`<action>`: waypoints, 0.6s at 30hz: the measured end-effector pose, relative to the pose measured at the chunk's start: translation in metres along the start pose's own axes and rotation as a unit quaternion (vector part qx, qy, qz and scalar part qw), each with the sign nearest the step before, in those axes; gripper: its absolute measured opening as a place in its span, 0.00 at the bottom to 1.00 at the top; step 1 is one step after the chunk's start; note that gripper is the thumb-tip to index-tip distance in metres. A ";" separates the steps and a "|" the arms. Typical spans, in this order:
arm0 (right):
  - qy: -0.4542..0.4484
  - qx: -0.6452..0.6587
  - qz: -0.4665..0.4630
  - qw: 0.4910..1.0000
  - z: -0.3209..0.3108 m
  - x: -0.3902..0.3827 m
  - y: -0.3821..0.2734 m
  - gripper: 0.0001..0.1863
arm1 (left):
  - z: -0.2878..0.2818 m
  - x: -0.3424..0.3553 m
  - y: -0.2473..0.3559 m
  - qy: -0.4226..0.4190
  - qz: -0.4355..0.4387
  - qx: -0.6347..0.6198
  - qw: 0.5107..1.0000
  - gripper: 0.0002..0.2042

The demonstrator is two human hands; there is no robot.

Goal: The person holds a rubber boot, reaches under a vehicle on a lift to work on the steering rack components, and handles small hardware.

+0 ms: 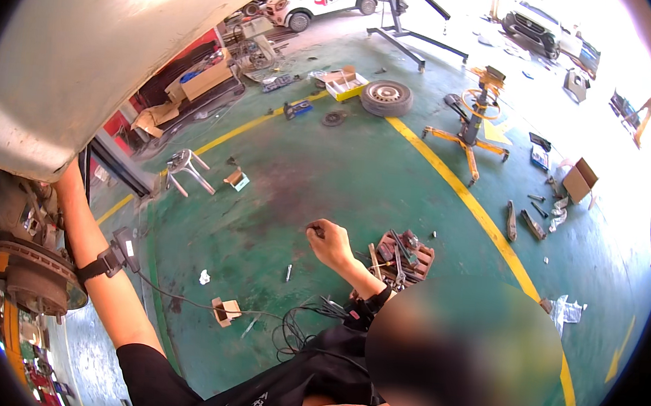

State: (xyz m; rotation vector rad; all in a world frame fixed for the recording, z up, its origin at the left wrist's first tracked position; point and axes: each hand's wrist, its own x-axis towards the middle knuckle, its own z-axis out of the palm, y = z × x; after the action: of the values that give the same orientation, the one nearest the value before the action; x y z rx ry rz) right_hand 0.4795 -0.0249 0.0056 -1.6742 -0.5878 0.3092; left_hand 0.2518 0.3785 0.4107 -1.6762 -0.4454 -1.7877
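Bright daylight pours in from the open yard at the top right; there the ground and the parked cars (538, 25) wash out to white glare. The green floor (327, 173) is evenly lit with only soft, short shadows; the yellow line (455, 186) bends with the fisheye, and a black rim rings the view. A blurred patch (462, 356) sits at lower right; the underside of the car body (87, 50) reads pale.
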 end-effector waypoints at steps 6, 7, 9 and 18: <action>0.049 -0.042 -0.054 0.996 -0.008 -0.010 0.014 0.13 | -0.003 -0.005 -0.029 0.017 0.052 0.036 0.998 0.16; 0.053 -0.044 -0.054 0.996 -0.010 -0.012 0.015 0.13 | -0.004 -0.009 -0.034 0.027 0.066 0.035 0.997 0.16; 0.055 -0.043 -0.036 0.997 -0.017 -0.016 0.013 0.13 | 0.003 -0.016 -0.035 0.000 0.004 0.024 1.000 0.16; 0.077 -0.069 0.013 0.994 -0.039 -0.038 -0.004 0.13 | 0.014 -0.010 -0.023 0.009 -0.027 -0.006 1.000 0.17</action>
State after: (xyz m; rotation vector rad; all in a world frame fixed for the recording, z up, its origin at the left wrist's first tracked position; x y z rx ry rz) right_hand 0.4675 -0.0778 0.0121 -1.8226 -0.4802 0.1589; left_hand 0.2475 0.4069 0.4066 -1.6686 -0.4783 -1.8467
